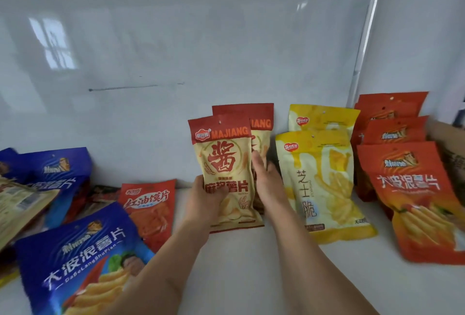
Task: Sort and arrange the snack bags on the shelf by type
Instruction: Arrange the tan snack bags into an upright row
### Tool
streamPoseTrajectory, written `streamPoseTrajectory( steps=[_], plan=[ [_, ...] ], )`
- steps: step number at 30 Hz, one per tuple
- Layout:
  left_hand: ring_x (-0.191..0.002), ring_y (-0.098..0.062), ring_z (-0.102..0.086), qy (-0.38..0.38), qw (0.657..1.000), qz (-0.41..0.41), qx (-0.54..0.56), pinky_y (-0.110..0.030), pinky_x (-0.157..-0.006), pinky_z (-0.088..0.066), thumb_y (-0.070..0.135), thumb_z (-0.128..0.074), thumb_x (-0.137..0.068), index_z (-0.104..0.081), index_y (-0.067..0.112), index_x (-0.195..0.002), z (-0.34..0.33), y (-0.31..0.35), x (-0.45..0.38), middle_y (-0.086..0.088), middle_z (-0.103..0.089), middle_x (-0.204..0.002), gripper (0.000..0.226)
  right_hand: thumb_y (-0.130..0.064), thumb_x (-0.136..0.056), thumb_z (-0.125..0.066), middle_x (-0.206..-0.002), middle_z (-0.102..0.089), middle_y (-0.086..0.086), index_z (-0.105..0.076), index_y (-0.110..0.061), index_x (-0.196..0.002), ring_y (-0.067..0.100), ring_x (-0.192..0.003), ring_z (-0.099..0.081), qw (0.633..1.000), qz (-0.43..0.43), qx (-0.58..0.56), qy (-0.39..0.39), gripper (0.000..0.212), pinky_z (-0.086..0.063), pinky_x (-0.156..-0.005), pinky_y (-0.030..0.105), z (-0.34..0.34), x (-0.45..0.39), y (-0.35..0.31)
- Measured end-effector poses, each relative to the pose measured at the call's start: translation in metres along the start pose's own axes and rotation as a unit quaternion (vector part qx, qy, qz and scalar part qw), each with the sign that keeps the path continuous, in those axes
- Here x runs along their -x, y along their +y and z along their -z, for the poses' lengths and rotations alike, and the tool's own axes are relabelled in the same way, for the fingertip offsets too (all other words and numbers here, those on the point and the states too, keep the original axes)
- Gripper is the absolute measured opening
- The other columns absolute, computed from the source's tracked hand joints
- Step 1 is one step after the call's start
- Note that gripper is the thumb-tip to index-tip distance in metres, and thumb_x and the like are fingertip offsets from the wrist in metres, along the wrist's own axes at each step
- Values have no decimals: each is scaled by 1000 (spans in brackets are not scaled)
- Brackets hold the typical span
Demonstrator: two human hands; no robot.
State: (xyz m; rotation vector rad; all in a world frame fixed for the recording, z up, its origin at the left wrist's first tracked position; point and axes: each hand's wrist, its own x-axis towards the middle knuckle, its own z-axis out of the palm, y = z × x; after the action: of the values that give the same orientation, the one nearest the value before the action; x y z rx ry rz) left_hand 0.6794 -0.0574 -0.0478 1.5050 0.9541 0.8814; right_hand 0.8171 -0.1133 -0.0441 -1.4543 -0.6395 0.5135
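A cream and red MAJIANG bag [224, 164] stands upright in the middle of the white shelf [251, 264]. My left hand [203, 199] grips its lower left side, thumb across the front. A second MAJIANG bag [259, 123] stands just behind it against the back wall. My right hand [266, 181] lies with straight fingers between the two bags, pressing against the rear one. Two yellow cheese-stick bags [324, 184] stand in a row to the right. Three orange-red wavy-chip bags [412, 189] line up at the far right.
On the left lie mixed bags: blue wavy-chip bags [75, 259], a red bag [151, 211], a dark bag [103, 195] and a tan bag [22, 204]. A cardboard box [450, 148] sits at the far right. A glossy white wall [176, 63] backs the shelf.
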Motion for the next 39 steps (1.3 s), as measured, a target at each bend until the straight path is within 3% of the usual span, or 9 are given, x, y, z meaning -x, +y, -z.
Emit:
streamPoseTrajectory(
  steps=[5,10,14,19,22,27,31,36,39],
  plan=[
    [-91,-15,-73,28,999,-24,14,-40,-80,-61,22,-73,-90,-62,30,-103,-17,-8,-4,5,-76,-101,19,-54,-81,-75,-118,-62,-11,-46,-21,-138,10,-110,-60,999,52,7,1,73,-43,-86,22,-7,-2,10],
    [-97,-14,-73,-30,999,-10,9,-41,-88,-59,33,-77,-83,-62,29,-114,-20,-10,-10,7,-77,-104,35,-39,-86,-75,-100,-62,-13,-49,-17,-129,1,-88,-61,997,66,35,-1,55,-39,-59,-2,-3,-14,13],
    [-106,-19,-72,-130,991,11,-29,-48,-98,-55,28,-86,-64,-58,28,-123,-11,-22,-19,4,-76,-112,65,-30,-87,-76,-102,-65,-6,-49,-9,-132,-4,-83,-60,998,56,18,4,56,-44,-57,1,0,-23,17],
    [-102,-13,-72,-123,991,-3,-57,-40,-98,-56,15,-87,-76,-57,25,-124,-11,-24,-25,7,-76,-110,57,-30,-87,-75,-115,-65,3,-47,-8,-136,3,-85,-61,998,55,28,17,61,-42,-57,-1,-1,-28,18],
    [-99,-11,-72,-111,991,-10,-73,-38,-96,-57,16,-85,-79,-58,25,-123,-13,-22,-27,9,-76,-108,53,-36,-87,-74,-124,-63,3,-44,-8,-142,14,-103,-61,998,50,36,26,69,-44,-66,2,-2,-29,18],
    [-99,-11,-70,-83,990,-19,-112,-39,-95,-56,20,-83,-81,-57,26,-121,-15,-20,-26,8,-74,-109,49,-44,-85,-74,-131,-62,8,-41,-8,-145,26,-119,-61,997,30,63,42,78,-50,-96,33,-6,-27,18],
    [-101,-14,-67,-63,990,-20,-125,-35,-90,-55,23,-82,-81,-53,24,-127,-17,-16,-20,8,-71,-112,55,-64,-84,-63,-139,-58,12,-39,-9,-146,32,-129,-54,991,38,93,84,87,-45,-107,43,-12,-13,15],
    [-98,-14,-64,-38,990,1,-134,-27,-79,-53,24,-81,-80,-48,24,-125,-15,-7,-6,6,-68,-112,56,-57,-95,-49,-157,-37,16,-22,-6,-156,32,-144,-35,970,85,190,122,84,-33,-114,39,-17,7,12],
    [-107,-16,-65,-26,991,18,-127,-31,-83,-56,36,-83,-74,-41,17,-145,-7,-8,2,0,-66,-127,85,-51,-96,-52,-159,-29,18,-17,-3,-157,34,-146,-30,953,121,236,145,85,-28,-116,43,-23,19,14]
  ],
)
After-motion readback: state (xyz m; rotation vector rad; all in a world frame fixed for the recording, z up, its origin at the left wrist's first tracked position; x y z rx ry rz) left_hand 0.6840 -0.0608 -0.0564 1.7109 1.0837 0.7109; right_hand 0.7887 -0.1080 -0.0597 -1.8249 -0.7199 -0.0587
